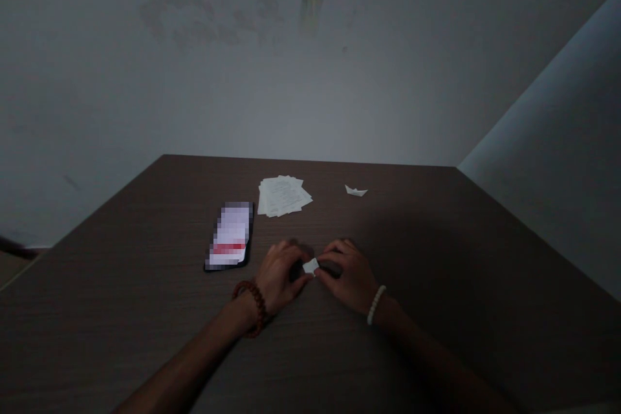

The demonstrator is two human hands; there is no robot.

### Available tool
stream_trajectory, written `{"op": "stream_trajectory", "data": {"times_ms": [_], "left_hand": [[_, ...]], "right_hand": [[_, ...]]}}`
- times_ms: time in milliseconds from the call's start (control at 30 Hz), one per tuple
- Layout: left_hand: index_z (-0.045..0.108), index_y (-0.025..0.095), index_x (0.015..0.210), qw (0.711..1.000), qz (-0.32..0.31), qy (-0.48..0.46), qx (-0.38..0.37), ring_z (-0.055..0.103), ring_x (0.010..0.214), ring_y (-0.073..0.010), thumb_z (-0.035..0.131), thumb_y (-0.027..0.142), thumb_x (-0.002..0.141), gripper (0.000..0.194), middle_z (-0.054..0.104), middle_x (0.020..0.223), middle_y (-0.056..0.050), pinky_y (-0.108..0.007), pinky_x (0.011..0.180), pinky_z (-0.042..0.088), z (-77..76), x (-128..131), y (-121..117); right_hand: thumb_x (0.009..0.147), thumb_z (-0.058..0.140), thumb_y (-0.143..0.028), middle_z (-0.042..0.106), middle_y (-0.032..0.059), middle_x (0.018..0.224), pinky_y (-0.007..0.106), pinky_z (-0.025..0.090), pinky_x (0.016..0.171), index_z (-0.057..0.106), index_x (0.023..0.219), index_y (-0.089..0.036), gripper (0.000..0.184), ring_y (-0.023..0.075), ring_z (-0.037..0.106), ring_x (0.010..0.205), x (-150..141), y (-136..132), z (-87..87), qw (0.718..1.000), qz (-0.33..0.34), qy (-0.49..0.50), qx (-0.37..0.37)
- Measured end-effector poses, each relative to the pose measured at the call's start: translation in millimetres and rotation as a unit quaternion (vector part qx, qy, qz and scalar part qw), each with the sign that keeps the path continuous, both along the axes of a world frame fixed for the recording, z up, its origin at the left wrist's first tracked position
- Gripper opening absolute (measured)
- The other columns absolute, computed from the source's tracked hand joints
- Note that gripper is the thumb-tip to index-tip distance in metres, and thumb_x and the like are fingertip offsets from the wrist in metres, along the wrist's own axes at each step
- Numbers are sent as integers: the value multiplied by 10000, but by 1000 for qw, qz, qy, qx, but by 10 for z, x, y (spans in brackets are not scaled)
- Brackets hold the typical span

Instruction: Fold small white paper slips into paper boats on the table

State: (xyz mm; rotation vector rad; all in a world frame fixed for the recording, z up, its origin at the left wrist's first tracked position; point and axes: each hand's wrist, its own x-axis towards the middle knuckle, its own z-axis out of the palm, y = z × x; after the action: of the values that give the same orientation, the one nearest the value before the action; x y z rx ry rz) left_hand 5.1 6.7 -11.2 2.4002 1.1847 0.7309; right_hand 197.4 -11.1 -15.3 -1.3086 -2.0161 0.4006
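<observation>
Paper piece [310, 267], one, in two hands [277, 277] [353, 279]

Room to pass lies between paper stack [283, 197] and folded boat [356, 192] (left of the left hand [281, 276], the phone [229, 235] obstructs).

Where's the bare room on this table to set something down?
Left of the phone, out to the left edge of the table; also from the right hand to the right edge. Crowded: the middle, with paper stack, left hand and small white paper.
</observation>
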Motion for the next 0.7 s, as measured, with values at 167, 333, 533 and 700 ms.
{"op": "stream_trajectory", "data": {"times_ms": [167,333,533,700], "left_hand": [[617,196,919,1000,-4,-16,-10,524,809,-209,626,173,753,168,579,852,-42,-344,727,420,-13,-1,-16],[629,181,781,999,-16,-33,-10,511,777,-195,562,217,824,88,587,753,-29,-327,720,390,38,-1,3],[575,163,676,998,-49,-42,-7,490,760,-192,497,267,883,245,575,694,-25,-326,717,363,134,-6,-16],[558,165,678,995,-82,-58,6,481,737,-187,468,306,902,279,566,673,-25,-327,712,364,134,-11,-41]], "right_hand": [[759,695,-202,638,17,755,293,424,706,665,775,-199,34,164,557,748,-5,20,18,998,5,55,-19],[751,688,-168,596,-21,626,252,377,607,666,710,-198,55,125,494,604,-1,18,62,993,-8,111,-42],[770,651,-205,573,-21,599,251,363,599,673,698,-186,77,119,466,585,3,4,126,984,4,163,-73],[766,625,-254,549,-17,614,233,354,553,651,692,-166,117,108,452,568,7,6,102,965,27,220,-143]]}}
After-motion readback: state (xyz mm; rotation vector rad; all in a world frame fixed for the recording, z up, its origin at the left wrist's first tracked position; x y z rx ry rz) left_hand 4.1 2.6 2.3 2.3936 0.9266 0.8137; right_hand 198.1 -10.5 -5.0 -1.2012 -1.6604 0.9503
